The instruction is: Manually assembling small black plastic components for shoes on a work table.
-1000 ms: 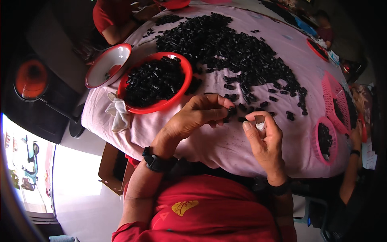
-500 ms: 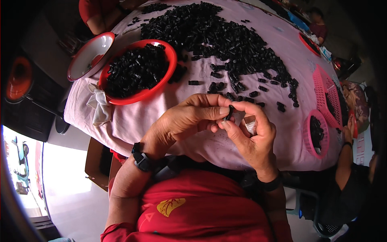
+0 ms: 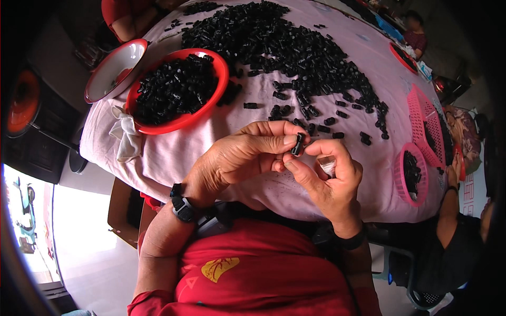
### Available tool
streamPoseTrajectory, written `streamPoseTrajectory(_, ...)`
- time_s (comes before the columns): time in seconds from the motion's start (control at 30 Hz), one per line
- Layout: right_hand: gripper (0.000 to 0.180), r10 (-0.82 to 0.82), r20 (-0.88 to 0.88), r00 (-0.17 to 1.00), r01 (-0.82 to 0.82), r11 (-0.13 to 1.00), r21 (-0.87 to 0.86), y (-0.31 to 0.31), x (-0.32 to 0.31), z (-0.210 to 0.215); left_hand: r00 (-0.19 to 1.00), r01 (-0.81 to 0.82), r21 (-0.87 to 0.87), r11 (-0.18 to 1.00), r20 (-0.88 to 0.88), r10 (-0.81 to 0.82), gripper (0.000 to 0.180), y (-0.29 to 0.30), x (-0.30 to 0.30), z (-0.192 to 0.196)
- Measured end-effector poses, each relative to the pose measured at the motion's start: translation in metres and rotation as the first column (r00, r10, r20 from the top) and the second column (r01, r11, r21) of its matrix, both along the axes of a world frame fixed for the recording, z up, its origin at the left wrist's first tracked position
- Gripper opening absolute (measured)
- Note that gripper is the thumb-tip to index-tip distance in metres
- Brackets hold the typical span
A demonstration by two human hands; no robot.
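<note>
Between its thumb and fingers, my left hand (image 3: 246, 150) pinches a small black cylindrical part (image 3: 298, 143), held tilted above the near side of the table. My right hand (image 3: 333, 181) is close by on the right, its thumb and forefinger tips beside the part's lower end. Whether those tips touch the part I cannot tell. Tucked in the curl of my right fingers is a small flat piece with a whitish wrapped look (image 3: 327, 167); its kind is unclear. Many similar black parts (image 3: 284, 47) lie heaped on the pink cloth beyond my hands.
A red basin (image 3: 224, 87) full of black parts stands at left, near a white bowl (image 3: 100, 87) and a crumpled white cloth (image 3: 126, 138). Pink baskets (image 3: 421, 195) line the right side. Co-workers sit around the pink-covered table (image 3: 258, 197), one person's arm (image 3: 449, 210) at right.
My right thumb and forefinger have drawn slightly back from the black part, which shows more of its length now. My left hand keeps its pinch. The whole view has shifted slightly.
</note>
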State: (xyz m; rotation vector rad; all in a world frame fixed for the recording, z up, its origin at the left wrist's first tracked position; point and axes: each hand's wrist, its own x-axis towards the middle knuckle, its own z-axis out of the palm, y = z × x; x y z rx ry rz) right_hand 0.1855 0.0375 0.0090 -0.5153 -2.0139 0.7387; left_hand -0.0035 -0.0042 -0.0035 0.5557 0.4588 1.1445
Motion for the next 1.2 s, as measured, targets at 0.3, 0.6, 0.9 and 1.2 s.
streamPoseTrajectory(0.3, 0.021, -0.048, 0.047, 0.998, 0.047, 0.999, 0.003, 0.000, 0.001, 0.002, 0.970, -0.058, 0.091, 0.994, -0.231, 0.077, 0.027, 0.000, 0.004, 0.006)
streamPoseTrajectory(0.6, 0.012, -0.063, -0.069, 0.996, 0.044, 0.969, -0.242, 0.006, 0.005, 0.002, 0.974, -0.027, 0.062, 0.998, -0.222, 0.040, 0.014, -0.001, 0.000, 0.007)
streamPoseTrajectory(0.9, 0.012, -0.002, -0.064, 0.998, -0.017, 0.956, -0.292, 0.003, 0.001, 0.011, 0.984, 0.024, -0.016, 1.000, -0.177, -0.026, 0.015, 0.000, 0.004, 0.004)
streamPoseTrajectory(1.2, 0.013, -0.052, 0.007, 0.999, 0.052, 0.983, -0.176, 0.008, 0.001, 0.005, 0.974, 0.051, -0.058, 0.997, -0.217, -0.062, 0.018, -0.001, 0.003, 0.007)
